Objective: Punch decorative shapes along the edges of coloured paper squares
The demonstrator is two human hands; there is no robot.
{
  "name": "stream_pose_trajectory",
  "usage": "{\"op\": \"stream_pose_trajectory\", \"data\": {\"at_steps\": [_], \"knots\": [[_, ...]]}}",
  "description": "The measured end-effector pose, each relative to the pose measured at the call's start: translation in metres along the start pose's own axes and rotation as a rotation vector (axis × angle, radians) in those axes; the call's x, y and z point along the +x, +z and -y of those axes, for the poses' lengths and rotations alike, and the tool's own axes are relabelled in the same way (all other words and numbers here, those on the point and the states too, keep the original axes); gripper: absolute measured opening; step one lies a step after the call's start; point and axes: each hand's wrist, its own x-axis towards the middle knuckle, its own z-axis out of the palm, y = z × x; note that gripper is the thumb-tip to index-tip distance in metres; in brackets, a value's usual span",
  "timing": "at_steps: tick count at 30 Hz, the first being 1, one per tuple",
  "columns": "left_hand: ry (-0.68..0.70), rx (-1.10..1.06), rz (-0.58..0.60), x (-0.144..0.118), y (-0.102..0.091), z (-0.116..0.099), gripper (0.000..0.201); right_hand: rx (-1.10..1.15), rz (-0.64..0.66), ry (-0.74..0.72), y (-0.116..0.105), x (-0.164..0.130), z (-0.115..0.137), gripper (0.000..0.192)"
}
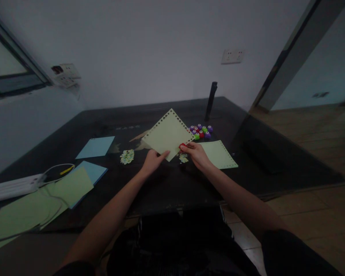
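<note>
A pale green sheet of paper (168, 134) is held up over the table, turned corner-up, with rows of small punched holes along its edges. My left hand (153, 161) pinches its lower corner between thumb and fingers. In my right hand (197, 154) is a small red craft punch (182, 146), set at the sheet's lower right edge. Below it lies a little pile of punched-out paper bits (183, 158). Another pale green sheet (218, 154) with a punched border rests on the table, partly behind my right forearm.
Several purple, green and red punches (202, 131) cluster behind the sheet. A larger pile of paper bits (127, 156), blue sheets (96, 147), green sheets (40, 203) and a white power strip (17, 187) with cables are leftward. A black upright stand (210, 101) rises at the back.
</note>
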Motion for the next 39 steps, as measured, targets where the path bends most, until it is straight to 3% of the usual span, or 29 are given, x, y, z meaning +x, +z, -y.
{"op": "stream_pose_trajectory", "data": {"at_steps": [7, 18, 39], "knots": [[-0.017, -0.047, -0.104, -0.001, 0.008, 0.002, 0.04, -0.046, -0.009, 0.007, 0.002, -0.002, 0.002, 0.026], [0.018, -0.036, -0.1, 0.003, 0.005, 0.013, 0.036, -0.034, 0.008, 0.031, 0.005, -0.004, 0.003, 0.028], [0.075, -0.019, -0.097, 0.002, 0.005, 0.008, 0.035, -0.048, -0.011, 0.037, -0.002, 0.0, -0.005, 0.026]]}}
